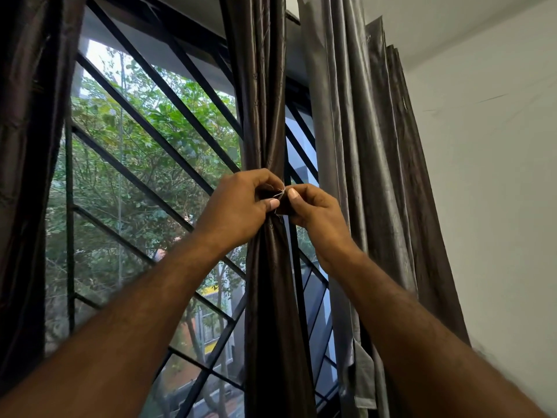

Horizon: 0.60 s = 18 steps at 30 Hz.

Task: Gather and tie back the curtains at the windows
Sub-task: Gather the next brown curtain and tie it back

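Middle curtain point(265, 116) already bunched into a tight rope right in front of the window grille point(156, 140), pinched at the waist about mid-frame. Dark tie band point(278, 203) wrapped around that pinch, with a bit of frayed pale thread point(281, 191) poking out where the two ends meet. Left hand point(241, 203) curled around the bundle, thumb pressing the band down, probably so the gather doesn't spring loose. Right hand point(313, 212) closed too, thumb and forefinger nipping the other end of the band just beside the left thumb. Looks like mid-knot or mid-fasten, hard to say which; the actual join is hidden between the fingers. Both arms stretched out because the tie point sits high and away.

Further out: grey curtain point(361, 176) on the right hanging loose in pleats against the white wall point(488, 176), not tied yet. Another dark curtain point(27, 146) at the left edge, untied as far as visible. Trees outside through the bars.
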Each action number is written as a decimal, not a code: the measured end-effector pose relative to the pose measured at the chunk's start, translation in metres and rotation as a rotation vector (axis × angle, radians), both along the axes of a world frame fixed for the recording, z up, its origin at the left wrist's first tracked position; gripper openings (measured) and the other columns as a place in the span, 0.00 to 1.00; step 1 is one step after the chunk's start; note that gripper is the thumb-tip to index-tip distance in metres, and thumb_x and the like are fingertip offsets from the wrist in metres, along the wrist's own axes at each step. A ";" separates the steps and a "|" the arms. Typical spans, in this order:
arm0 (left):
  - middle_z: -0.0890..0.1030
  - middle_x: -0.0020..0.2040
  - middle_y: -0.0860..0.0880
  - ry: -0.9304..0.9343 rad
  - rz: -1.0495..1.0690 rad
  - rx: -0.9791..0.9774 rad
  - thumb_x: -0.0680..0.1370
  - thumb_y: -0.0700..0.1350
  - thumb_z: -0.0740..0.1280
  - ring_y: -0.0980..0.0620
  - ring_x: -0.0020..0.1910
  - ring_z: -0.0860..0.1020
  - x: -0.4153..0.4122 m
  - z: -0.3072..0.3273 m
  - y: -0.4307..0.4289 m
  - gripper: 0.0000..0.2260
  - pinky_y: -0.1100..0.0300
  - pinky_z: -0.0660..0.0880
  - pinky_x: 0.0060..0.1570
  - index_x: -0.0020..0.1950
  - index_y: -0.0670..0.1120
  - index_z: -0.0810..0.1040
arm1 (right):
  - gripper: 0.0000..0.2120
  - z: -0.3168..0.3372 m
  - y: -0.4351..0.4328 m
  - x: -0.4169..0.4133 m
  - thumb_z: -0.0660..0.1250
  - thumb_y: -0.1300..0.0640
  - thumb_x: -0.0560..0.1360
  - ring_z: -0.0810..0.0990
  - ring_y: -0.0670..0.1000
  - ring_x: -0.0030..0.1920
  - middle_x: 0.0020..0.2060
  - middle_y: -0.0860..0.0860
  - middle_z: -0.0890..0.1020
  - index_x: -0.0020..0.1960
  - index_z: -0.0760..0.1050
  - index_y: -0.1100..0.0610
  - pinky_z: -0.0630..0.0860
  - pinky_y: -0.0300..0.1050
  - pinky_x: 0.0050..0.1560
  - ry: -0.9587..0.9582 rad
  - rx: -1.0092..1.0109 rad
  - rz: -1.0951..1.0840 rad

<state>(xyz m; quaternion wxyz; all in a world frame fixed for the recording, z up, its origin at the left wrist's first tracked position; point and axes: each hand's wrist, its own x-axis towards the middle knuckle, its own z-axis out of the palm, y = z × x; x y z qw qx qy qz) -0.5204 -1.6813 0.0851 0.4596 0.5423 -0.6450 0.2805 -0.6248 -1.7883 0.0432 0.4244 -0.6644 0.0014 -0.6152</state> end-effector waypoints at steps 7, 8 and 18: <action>0.80 0.47 0.56 -0.036 0.014 -0.121 0.74 0.37 0.72 0.62 0.39 0.74 -0.002 -0.003 -0.003 0.10 0.65 0.71 0.42 0.51 0.51 0.82 | 0.10 -0.003 -0.005 0.000 0.62 0.60 0.82 0.85 0.42 0.46 0.49 0.52 0.85 0.60 0.78 0.59 0.78 0.32 0.44 0.010 -0.013 -0.014; 0.80 0.47 0.56 -0.041 0.010 -0.157 0.74 0.37 0.71 0.61 0.39 0.75 -0.004 -0.003 -0.004 0.10 0.66 0.70 0.42 0.51 0.50 0.83 | 0.10 -0.004 -0.006 0.001 0.62 0.60 0.82 0.85 0.42 0.47 0.50 0.51 0.85 0.61 0.78 0.59 0.79 0.33 0.45 0.009 -0.013 -0.013; 0.83 0.48 0.54 0.019 -0.205 -0.306 0.77 0.39 0.66 0.58 0.46 0.81 -0.066 -0.021 -0.028 0.08 0.60 0.79 0.48 0.52 0.47 0.83 | 0.16 -0.018 -0.025 -0.008 0.65 0.51 0.78 0.83 0.50 0.59 0.57 0.50 0.84 0.64 0.78 0.52 0.80 0.57 0.61 -0.044 -0.008 -0.286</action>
